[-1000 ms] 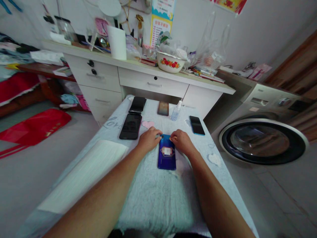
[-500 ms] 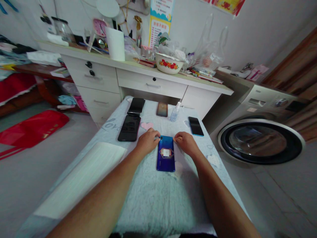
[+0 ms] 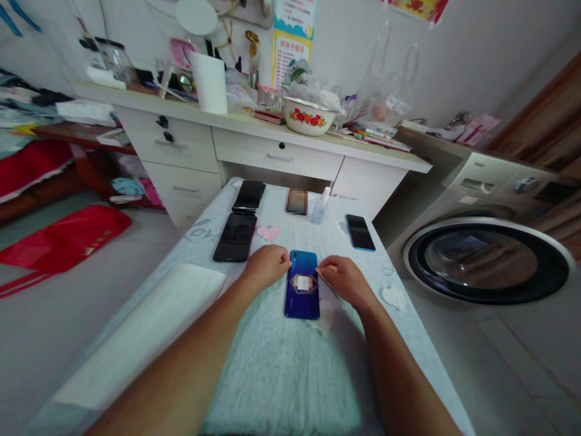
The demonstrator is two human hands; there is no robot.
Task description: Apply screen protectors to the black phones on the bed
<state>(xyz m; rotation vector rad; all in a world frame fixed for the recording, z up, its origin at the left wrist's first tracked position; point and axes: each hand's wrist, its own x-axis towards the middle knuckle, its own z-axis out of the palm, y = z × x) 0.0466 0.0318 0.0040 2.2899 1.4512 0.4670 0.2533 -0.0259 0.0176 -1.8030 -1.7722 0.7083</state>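
A blue-to-purple smartphone [image 3: 302, 303] lies back side up on the cloth-covered table in front of me, with a picture and a pale square on its back. My left hand [image 3: 269, 265] is closed, its thumb and fingertips at the phone's upper left edge. On the opposite side, my right hand [image 3: 342, 278] pinches at the right edge, a little lower down. Whether a thin case is between the fingers is too small to make out. Left of my hands lies a black-screened phone [image 3: 235, 237], with another dark phone [image 3: 248, 196] behind it.
A clear spray bottle [image 3: 321, 207] stands behind the phone, beside a blurred brownish card [image 3: 297, 201]. To the right lies a blue-edged phone [image 3: 361, 232]. A folded white cloth [image 3: 149, 333] covers the table's left side. Behind are a desk [image 3: 281, 151] and a washing machine [image 3: 490, 181].
Both hands have slid down the phone's sides toward me, from its top corners. My left fingers look more curled in. The phone stays nearly where it was.
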